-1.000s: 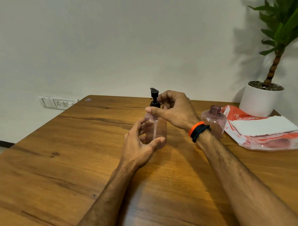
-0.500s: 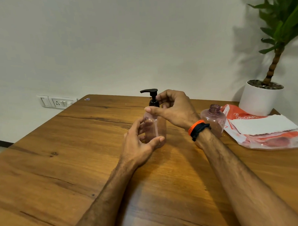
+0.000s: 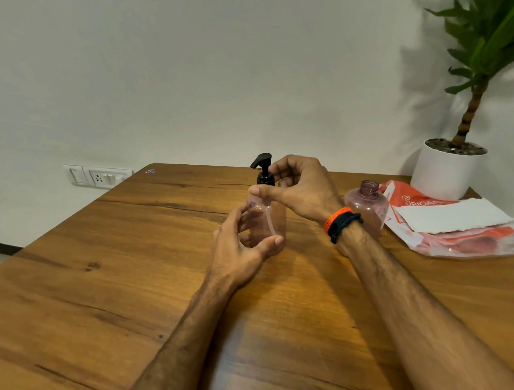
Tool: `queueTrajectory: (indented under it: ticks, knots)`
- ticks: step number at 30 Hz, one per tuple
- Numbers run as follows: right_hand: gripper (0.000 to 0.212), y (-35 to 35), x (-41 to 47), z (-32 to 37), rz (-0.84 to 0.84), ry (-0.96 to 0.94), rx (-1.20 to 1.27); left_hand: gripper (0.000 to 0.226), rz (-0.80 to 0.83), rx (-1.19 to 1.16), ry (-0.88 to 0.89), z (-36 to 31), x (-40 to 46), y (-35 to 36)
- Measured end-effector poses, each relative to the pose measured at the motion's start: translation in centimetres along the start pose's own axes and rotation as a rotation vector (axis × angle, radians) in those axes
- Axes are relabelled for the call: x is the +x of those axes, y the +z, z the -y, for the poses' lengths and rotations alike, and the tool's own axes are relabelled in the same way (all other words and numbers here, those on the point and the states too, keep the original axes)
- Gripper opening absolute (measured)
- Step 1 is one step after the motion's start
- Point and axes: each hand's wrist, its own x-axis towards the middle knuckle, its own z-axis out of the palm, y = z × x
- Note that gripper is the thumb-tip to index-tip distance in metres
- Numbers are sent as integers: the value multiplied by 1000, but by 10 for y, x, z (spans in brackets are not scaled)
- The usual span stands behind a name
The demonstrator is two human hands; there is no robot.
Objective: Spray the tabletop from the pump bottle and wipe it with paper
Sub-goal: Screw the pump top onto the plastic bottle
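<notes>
A pink translucent pump bottle with a black pump head stands upright on the wooden tabletop, near its middle. My left hand curls round the bottle's lower body, thumb in front. My right hand grips the black collar under the pump head with thumb and fingers. The nozzle points left and toward me. A white paper sheet lies on an orange and clear packet at the right.
A second pink bottle without a cap stands just behind my right wrist. A white pot with a green plant sits at the table's back right corner. A wall socket is left of the table's far edge.
The pump head has turned under my right hand: its nozzle swung from pointing away, to pointing left, to left and toward me. Both hands stay on the bottle.
</notes>
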Motion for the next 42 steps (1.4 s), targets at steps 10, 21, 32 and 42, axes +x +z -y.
queueTrajectory:
  ticks: [10, 21, 32, 42]
  knots:
    - [26, -5, -2, 10, 10, -38, 122, 80, 2, 6, 3, 1, 0, 0]
    - [30, -9, 0, 14, -161, -108, 163, 82, 11, 18, -16, 2, 1, -1]
    - [34, -6, 0, 11, -73, -101, 51, 87, 9, 50, -31, 3, 0, 0]
    - [31, -18, 0, 25, -231, -151, 166, 85, 11, 25, -39, -1, -1, -1]
